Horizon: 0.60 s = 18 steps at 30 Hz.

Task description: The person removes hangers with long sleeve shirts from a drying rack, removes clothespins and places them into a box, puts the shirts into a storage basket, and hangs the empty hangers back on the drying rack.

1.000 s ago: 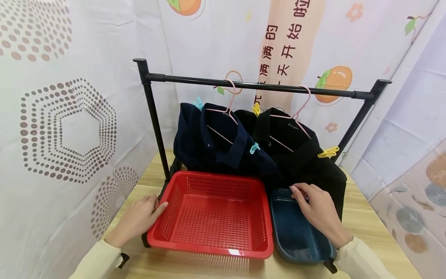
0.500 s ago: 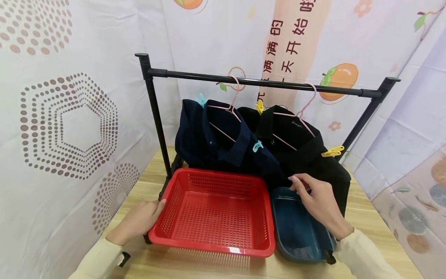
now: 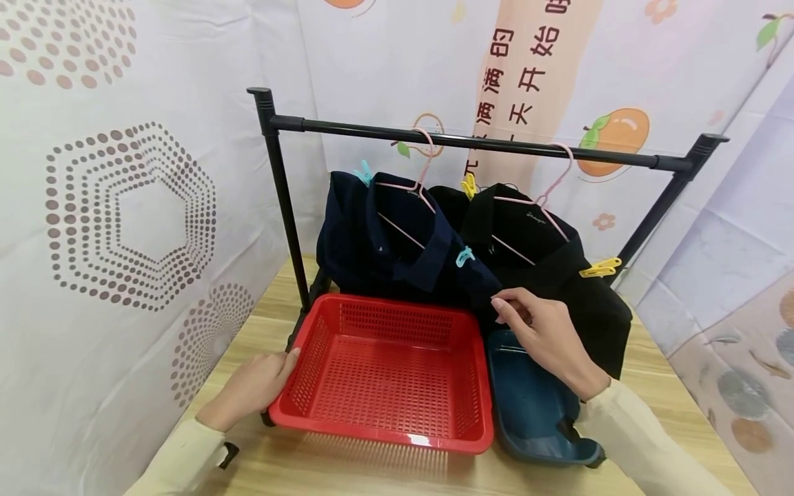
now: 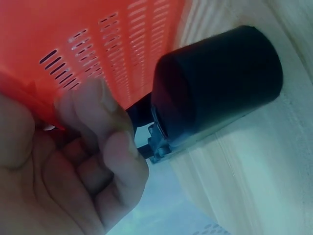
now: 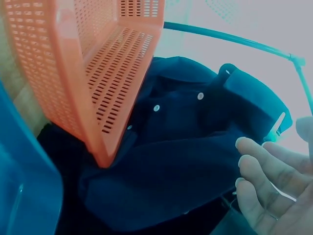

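My left hand holds the left rim of a red plastic basket, thumb on the rim. In the left wrist view its fingers curl beside the slotted wall. My right hand hovers over the far end of a dark blue bin, close to the navy shirt's hem side. Nothing shows between its loosely bent fingers in the right wrist view. A light blue clothespin sits on the navy shirt, and another clothespin on its far shoulder.
A black garment rack stands behind the basket. From its bar hangs a black shirt on a pink hanger, with yellow clothespins on the shoulders. White patterned curtains surround the wooden table.
My right hand has risen from the bin's far edge and moved left towards the navy shirt. My left hand stays at the basket rim. The head view has shifted slightly.
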Tool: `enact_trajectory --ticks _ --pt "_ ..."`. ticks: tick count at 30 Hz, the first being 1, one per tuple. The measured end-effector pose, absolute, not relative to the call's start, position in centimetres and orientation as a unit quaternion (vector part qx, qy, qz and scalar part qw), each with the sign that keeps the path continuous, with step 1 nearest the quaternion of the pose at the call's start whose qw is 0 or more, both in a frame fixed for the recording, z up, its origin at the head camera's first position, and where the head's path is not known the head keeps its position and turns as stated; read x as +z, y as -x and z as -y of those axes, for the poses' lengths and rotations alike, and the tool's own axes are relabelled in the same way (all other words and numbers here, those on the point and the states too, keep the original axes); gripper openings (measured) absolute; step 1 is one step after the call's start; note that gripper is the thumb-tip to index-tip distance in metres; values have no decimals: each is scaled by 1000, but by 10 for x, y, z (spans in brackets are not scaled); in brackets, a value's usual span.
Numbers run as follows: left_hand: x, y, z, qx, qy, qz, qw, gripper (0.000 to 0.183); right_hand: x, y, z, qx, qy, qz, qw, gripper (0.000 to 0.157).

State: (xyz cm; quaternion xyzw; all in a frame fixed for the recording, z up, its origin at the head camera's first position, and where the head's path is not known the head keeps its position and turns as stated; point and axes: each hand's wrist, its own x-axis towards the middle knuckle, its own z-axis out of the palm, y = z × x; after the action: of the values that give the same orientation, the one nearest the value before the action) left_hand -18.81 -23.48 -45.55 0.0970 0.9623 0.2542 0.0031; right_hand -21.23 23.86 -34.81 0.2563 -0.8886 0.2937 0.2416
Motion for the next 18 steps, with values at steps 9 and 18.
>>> enact_trajectory --ticks 9,18 --pt "-449 191 253 418 -111 -895 113 49 -341 218 -227 296 -266 888 231 13" --pt "-440 192 260 452 -150 -858 192 45 -335 231 -228 260 -236 893 282 14"
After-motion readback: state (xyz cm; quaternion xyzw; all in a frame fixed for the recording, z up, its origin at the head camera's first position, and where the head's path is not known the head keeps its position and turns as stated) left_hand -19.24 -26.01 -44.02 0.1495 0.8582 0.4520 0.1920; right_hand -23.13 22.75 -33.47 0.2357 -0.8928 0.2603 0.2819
